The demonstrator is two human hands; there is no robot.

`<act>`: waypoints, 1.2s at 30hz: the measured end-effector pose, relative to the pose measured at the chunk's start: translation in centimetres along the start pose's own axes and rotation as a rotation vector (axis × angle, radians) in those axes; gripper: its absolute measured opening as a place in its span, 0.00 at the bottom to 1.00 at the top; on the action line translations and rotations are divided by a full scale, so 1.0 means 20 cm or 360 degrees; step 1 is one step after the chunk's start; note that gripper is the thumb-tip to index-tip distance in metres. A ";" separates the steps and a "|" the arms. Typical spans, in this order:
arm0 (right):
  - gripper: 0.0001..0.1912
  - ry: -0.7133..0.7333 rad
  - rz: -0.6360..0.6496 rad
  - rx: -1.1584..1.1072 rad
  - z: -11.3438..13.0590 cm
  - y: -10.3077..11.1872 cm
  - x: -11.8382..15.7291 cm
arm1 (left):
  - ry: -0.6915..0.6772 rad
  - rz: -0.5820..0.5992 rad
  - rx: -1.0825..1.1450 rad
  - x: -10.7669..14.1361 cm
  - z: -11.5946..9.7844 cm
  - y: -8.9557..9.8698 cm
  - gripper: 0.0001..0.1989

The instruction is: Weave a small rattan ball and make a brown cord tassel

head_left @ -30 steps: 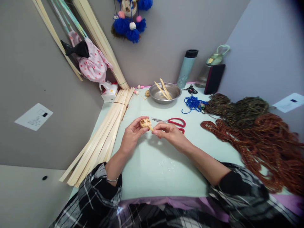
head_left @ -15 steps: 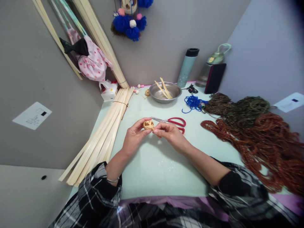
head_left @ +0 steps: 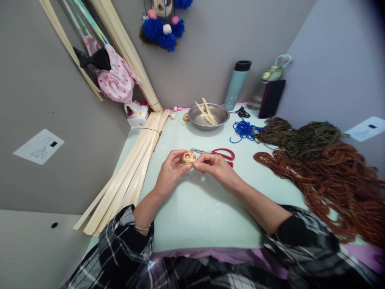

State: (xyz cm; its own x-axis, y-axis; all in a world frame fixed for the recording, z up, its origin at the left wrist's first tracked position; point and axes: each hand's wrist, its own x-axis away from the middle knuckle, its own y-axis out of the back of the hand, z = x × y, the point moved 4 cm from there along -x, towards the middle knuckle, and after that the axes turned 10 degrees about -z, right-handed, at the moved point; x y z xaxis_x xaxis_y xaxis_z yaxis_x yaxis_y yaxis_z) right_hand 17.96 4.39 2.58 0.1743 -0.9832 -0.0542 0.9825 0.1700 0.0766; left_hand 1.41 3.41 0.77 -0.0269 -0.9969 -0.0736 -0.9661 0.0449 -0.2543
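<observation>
A small openwork ball woven from pale strips (head_left: 189,157) is held above the table between my two hands. My left hand (head_left: 171,170) grips its left side, thumb below and fingers behind. On the right, the thumb and fingertips of my right hand (head_left: 214,168) pinch the ball's lower right edge; whether they hold a strip end is too small to tell. Just behind my right hand lie red-handled scissors (head_left: 223,151), partly covered by it. Farther back, a metal bowl (head_left: 207,125) holds a few flat strips (head_left: 210,114).
A tied bundle of wooden strips (head_left: 132,168) lies along the left edge. Brown cord (head_left: 345,180), dark green cord (head_left: 313,138) and blue cord (head_left: 244,130) fill the right. A tumbler (head_left: 237,86), a bottle (head_left: 257,94) and a phone (head_left: 272,99) stand at the back right.
The woven ball has turned slightly between my fingers, so a strip now stands up at its top. My right fingertips have shifted a little on its edge.
</observation>
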 end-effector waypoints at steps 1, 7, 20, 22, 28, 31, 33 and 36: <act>0.19 0.0015 -0.0028 0.0017 0.01 0.01 0.00 | 0.0048 0.0018 -0.0007 0.00 0.00 0.00 0.21; 0.14 0.0072 -0.0104 -0.0091 0.02 0.06 -0.04 | 0.0263 0.0320 -0.0035 0.04 0.01 -0.06 0.18; 0.17 -0.0229 -0.0255 -0.0477 -0.07 0.09 -0.07 | 0.0465 0.0505 0.0067 0.09 0.00 -0.10 0.17; 0.18 -0.0273 -0.0309 -0.0508 -0.08 0.11 -0.08 | 0.0494 0.0556 0.0095 0.10 0.00 -0.11 0.17; 0.20 -0.0413 -0.0216 -0.0603 -0.09 0.11 -0.09 | 0.0508 0.0582 0.0225 0.09 -0.01 -0.11 0.15; 0.23 -0.0558 -0.0115 -0.0660 -0.09 0.10 -0.08 | 0.0481 0.0542 0.0257 0.07 -0.02 -0.10 0.17; 0.23 -0.0577 -0.0001 -0.0664 -0.08 0.09 -0.07 | 0.0449 0.0470 0.0239 0.06 -0.02 -0.09 0.18; 0.18 -0.0410 0.0098 -0.0552 -0.05 0.07 -0.06 | 0.0418 0.0352 0.0201 0.05 -0.02 -0.07 0.19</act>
State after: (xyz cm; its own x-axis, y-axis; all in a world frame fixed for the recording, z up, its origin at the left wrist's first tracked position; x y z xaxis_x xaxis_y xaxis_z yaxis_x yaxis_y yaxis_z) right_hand 19.21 5.84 1.70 0.2541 -0.9476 0.1938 0.9425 0.1976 -0.2696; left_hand 2.68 2.32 1.40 -0.3128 -0.9439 0.1058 -0.8905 0.2527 -0.3783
